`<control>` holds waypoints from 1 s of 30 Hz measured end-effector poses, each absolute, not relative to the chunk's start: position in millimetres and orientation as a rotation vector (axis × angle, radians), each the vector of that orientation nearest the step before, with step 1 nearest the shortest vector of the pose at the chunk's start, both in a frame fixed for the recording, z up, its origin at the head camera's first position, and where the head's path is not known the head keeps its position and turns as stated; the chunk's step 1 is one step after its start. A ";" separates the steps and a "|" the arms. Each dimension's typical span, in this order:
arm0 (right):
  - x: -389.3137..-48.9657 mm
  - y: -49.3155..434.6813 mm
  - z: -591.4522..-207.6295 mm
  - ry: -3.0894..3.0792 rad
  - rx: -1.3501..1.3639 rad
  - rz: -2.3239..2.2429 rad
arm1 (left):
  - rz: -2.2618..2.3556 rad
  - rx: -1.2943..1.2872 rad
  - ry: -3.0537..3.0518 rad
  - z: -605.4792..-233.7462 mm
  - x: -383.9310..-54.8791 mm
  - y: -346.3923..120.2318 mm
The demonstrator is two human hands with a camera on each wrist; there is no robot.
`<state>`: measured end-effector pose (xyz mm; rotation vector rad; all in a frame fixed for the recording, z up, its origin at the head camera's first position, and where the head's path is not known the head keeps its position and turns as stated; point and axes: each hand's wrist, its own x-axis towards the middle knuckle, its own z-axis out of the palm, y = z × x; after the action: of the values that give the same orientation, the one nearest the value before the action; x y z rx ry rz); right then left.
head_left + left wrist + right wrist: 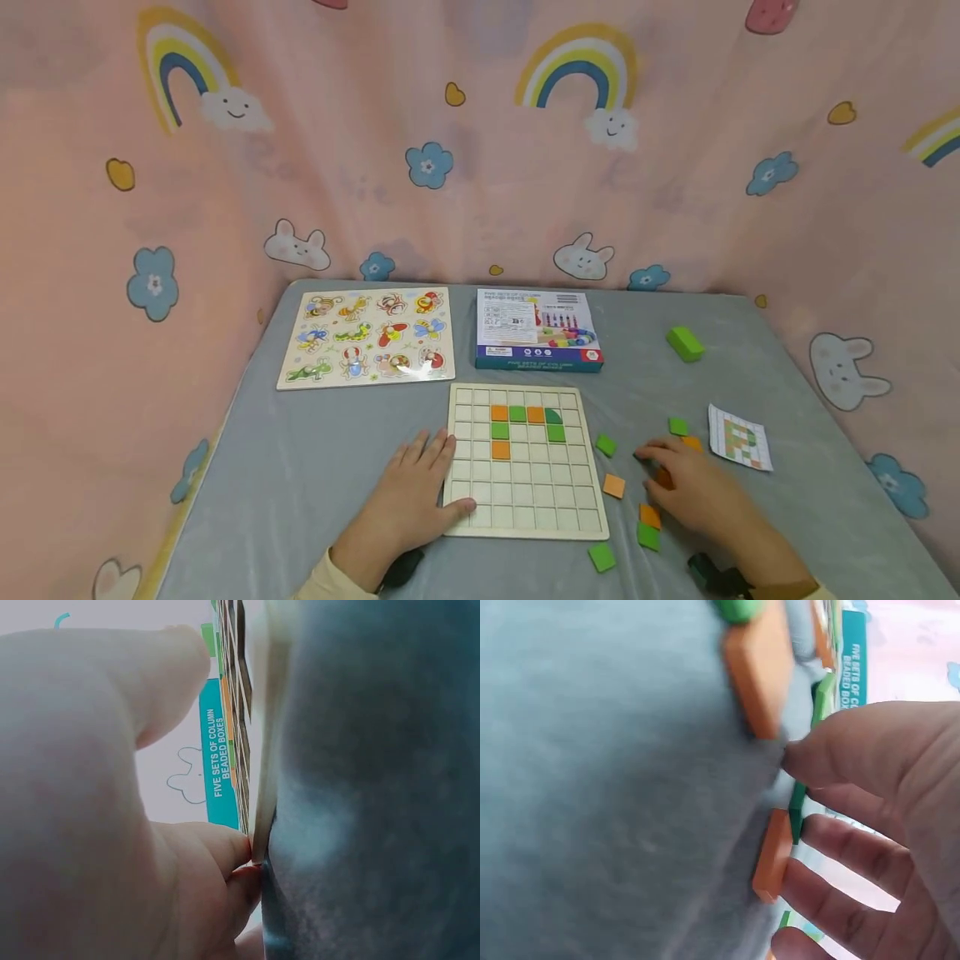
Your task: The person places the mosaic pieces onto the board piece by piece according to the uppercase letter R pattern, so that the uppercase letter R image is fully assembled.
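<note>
Seven colored tiles (499,450), orange, green and dark green, sit in the squares of the wooden grid board (547,504), just right of the left hand's fingertips. The left hand (408,492) lies with fingers straight and slightly spread along the board's left edge, its thumb reaching over the lower left corner.

The right hand's (693,492) fingers are loosely bent, with thumb and index apart. Their tips are at a dark green tile (797,814); no pinch on it shows. An orange tile (772,855) lies under the lower fingers.

Left of these fingers, toward the board, lie a loose green square (606,446) and an orange square (613,486); below the thumb, another orange and green pair (649,527) touch. The printed pattern card (740,437) rests right of the knuckles, and a green block (685,343) lies well beyond the fingertips. Ahead of the left fingers are the insect puzzle (367,337) and the beaded-boxes carton (538,354).
</note>
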<state>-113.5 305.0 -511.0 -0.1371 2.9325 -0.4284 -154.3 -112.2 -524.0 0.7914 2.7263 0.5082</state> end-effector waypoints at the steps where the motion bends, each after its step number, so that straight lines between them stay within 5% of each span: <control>1: -113.2 304.0 -513.2 2.939 -0.143 -0.437 | 0.516 0.790 2.727 -523.1 -153.8 -112.8; 14: -109.4 301.5 -519.4 3.132 -0.282 -0.348 | 0.497 0.785 2.725 -522.3 -153.4 -113.7; 24: -115.7 286.9 -516.6 3.098 -0.091 -0.280 | 0.478 0.796 2.730 -522.4 -154.0 -113.3; 30: -124.6 269.9 -511.9 3.089 -0.292 -0.306 | 0.477 0.783 2.724 -520.4 -153.3 -113.1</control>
<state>-124.6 269.9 -511.9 -0.2916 3.0886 -0.3059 -153.3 -113.1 -520.4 0.7834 2.7241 0.4771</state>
